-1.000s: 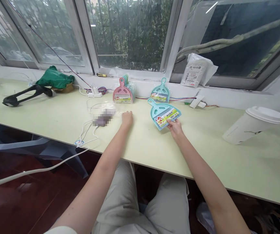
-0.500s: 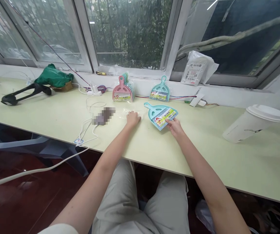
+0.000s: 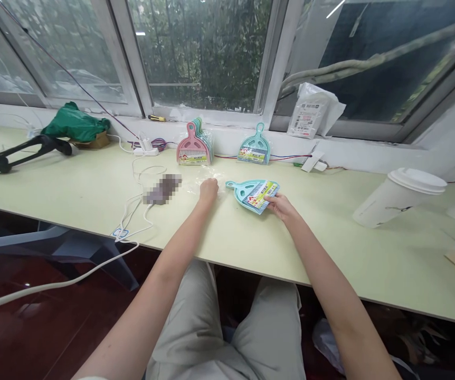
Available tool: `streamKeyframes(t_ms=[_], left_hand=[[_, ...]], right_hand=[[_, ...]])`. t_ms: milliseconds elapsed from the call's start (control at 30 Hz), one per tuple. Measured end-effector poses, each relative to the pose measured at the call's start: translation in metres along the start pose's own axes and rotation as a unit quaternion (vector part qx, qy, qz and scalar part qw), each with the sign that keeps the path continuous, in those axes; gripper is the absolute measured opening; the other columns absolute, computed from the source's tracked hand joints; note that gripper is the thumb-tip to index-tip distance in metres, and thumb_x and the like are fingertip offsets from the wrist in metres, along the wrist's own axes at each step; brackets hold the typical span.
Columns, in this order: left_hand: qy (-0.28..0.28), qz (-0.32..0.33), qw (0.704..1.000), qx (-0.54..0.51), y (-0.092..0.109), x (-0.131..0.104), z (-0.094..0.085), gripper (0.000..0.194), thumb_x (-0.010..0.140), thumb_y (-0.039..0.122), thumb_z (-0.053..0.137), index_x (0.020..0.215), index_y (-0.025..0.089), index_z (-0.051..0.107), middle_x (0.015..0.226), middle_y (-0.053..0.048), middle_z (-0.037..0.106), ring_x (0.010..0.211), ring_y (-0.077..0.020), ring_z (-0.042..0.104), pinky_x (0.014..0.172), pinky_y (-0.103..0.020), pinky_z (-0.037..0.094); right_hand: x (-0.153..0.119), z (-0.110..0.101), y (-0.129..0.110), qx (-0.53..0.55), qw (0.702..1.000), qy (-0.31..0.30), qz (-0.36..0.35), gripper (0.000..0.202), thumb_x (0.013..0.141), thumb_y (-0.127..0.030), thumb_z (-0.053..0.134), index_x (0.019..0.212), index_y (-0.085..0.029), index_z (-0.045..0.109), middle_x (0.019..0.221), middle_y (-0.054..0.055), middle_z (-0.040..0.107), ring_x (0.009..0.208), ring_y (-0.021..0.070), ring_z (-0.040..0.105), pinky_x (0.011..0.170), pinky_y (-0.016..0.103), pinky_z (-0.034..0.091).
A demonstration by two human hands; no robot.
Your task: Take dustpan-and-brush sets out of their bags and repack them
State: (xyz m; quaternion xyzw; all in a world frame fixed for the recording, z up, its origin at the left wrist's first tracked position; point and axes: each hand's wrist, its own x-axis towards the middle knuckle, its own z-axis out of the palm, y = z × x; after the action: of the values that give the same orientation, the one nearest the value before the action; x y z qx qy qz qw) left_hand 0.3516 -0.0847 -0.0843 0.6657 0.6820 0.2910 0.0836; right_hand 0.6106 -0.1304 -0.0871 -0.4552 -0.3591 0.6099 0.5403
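My right hand (image 3: 282,206) grips the wide lower edge of a turquoise dustpan (image 3: 238,196) with a blue-bristled brush and a colourful label on it. The dustpan is tilted, its looped handle pointing left. Just left of that handle, my left hand (image 3: 209,190) is closed on a crinkled clear plastic bag (image 3: 194,182) near the table surface. Its fingertips are mostly hidden. Against the wall behind stand a row of wrapped dustpan sets (image 3: 193,145), a pink one in front, and a single wrapped turquoise set (image 3: 254,148).
A white lidded paper cup (image 3: 399,198) leans at the right. White cables (image 3: 132,211) and a blurred-out object (image 3: 162,189) lie to the left. Farther left are a black frame-like object (image 3: 29,150) and a green bag (image 3: 75,124). A white package (image 3: 310,111) rests on the sill.
My left hand has closed from spread fingers into a grip on the clear bag. My right hand has tilted the dustpan, its handle now lower. The whole view has shifted slightly.
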Motion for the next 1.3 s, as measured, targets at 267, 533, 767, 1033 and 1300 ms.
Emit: streamKeyframes(t_ms=[267, 533, 767, 1033, 1300], left_hand=[[0.125, 0.163, 0.979, 0.01, 0.027, -0.018, 0.0, 0.026, 0.09, 0.021, 0.044, 0.093, 0.021, 0.07, 0.115, -0.01, 0.065, 0.117, -0.0259, 0.049, 0.093, -0.037, 0.044], [0.254, 0.171, 0.929, -0.207, 0.057, -0.038, -0.012, 0.046, 0.083, 0.041, 0.063, 0.126, 0.025, 0.054, 0.147, -0.009, 0.038, 0.141, -0.0271, 0.026, 0.117, -0.048, 0.013], [-0.004, -0.092, 0.767, -0.635, 0.054, -0.019, -0.005, 0.066, 0.081, 0.058, 0.059, 0.134, 0.022, 0.042, 0.13, -0.013, 0.056, 0.115, -0.0243, 0.057, 0.093, -0.037, 0.048], [-0.241, -0.014, 0.659, -0.713, 0.086, -0.045, 0.03, 0.044, 0.077, 0.042, 0.071, 0.112, 0.018, 0.061, 0.115, -0.008, 0.067, 0.098, -0.0206, 0.065, 0.086, -0.033, 0.052], [-0.251, -0.013, 0.659, -0.709, 0.086, -0.053, 0.024, 0.04, 0.076, 0.033, 0.073, 0.112, 0.018, 0.062, 0.123, -0.009, 0.064, 0.111, -0.0244, 0.061, 0.101, -0.041, 0.044]], right_hand=[[-0.011, 0.027, 0.012, -0.024, 0.997, -0.031, -0.066, 0.023, 0.071, -0.008, 0.072, 0.091, -0.015, 0.064, 0.089, 0.007, 0.074, 0.083, 0.022, 0.072, 0.08, 0.039, 0.061], [-0.011, 0.032, 0.015, 0.054, 0.993, -0.008, -0.104, 0.019, 0.069, -0.014, 0.076, 0.083, -0.016, 0.064, 0.087, 0.005, 0.074, 0.083, 0.0199, 0.071, 0.08, 0.035, 0.061], [-0.015, 0.037, 0.013, 0.089, 0.984, 0.004, -0.156, 0.03, 0.064, -0.021, 0.081, 0.085, -0.017, 0.061, 0.089, 0.004, 0.073, 0.084, 0.0199, 0.07, 0.079, 0.036, 0.061], [-0.012, 0.029, -0.001, 0.095, 0.969, 0.077, -0.213, 0.028, 0.064, -0.019, 0.078, 0.086, -0.017, 0.06, 0.088, 0.004, 0.072, 0.084, 0.019, 0.07, 0.081, 0.035, 0.06], [-0.011, 0.028, -0.004, 0.086, 0.975, 0.044, -0.199, 0.03, 0.063, -0.019, 0.078, 0.086, -0.017, 0.059, 0.088, 0.004, 0.071, 0.088, 0.0204, 0.069, 0.083, 0.038, 0.059]])
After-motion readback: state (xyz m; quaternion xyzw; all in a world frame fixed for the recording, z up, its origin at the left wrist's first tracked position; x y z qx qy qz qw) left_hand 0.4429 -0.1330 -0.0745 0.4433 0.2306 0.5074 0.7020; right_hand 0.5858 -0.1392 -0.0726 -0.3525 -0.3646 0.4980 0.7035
